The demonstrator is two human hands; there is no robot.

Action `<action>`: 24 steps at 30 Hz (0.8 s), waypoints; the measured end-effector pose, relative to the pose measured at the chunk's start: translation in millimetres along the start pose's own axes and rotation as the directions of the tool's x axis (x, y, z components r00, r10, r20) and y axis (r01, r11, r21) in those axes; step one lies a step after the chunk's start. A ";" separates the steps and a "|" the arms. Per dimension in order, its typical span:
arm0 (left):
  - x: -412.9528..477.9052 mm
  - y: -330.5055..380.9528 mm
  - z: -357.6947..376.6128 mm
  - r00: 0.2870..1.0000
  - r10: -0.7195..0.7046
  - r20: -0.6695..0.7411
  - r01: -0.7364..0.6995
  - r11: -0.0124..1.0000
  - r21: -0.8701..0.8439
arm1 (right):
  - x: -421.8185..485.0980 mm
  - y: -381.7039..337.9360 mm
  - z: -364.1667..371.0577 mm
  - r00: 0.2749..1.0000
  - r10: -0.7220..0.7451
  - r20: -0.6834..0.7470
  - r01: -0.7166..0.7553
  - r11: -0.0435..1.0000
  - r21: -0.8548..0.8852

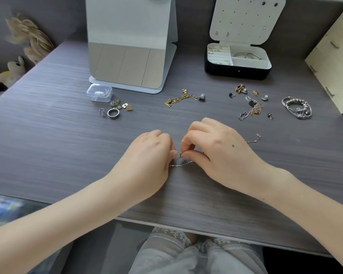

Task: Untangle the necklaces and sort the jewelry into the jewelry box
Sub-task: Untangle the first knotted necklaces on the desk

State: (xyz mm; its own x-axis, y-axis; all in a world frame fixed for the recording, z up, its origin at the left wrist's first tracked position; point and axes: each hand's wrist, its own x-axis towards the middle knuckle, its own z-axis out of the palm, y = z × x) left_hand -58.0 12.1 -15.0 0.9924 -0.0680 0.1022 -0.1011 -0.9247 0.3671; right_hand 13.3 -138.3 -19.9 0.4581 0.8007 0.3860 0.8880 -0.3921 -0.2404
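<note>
The open jewelry box (236,73) stands by the far edge of the surface (67,135), toward the right. Nearer the front edge, the left hand (147,161) and right hand (222,155) each pinch a thin silver chain (181,164), each grip pressed together. The chain's long axis runs left to right.

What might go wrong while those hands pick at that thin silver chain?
The left hand and right hand both pinch the silver chain; a hard pull might tighten any knot or snap it. A chain end trails beyond the right hand and might snag as the hand moves.
</note>
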 end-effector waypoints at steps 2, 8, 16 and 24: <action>-0.7 -1.8 -1.3 0.998 -0.048 -0.039 0.044 0.995 -0.090 | -0.8 -0.5 2.5 1.000 -0.015 -0.005 0.014 1.000 -0.015; -3.0 -6.4 -0.7 0.999 -0.044 -0.008 0.040 0.966 -0.255 | 0.0 3.1 6.4 0.998 0.035 -0.053 -0.032 0.998 0.048; -8.4 -13.5 9.0 0.990 0.137 -0.044 -0.144 0.948 -0.283 | 16.2 14.3 -8.4 0.970 0.169 0.176 -0.204 0.957 0.205; -10.1 -22.1 8.8 0.962 0.264 -0.067 -0.272 0.926 -0.262 | 33.5 15.4 -15.6 0.852 0.065 0.519 -0.245 0.926 0.286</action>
State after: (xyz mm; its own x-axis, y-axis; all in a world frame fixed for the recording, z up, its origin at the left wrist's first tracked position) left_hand -65.1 29.9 -32.3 0.9236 -0.2844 0.2573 -0.3821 -0.7393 0.5545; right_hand 42.9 -124.5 3.2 0.4267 0.8921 -0.1486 0.6987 -0.4295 -0.5721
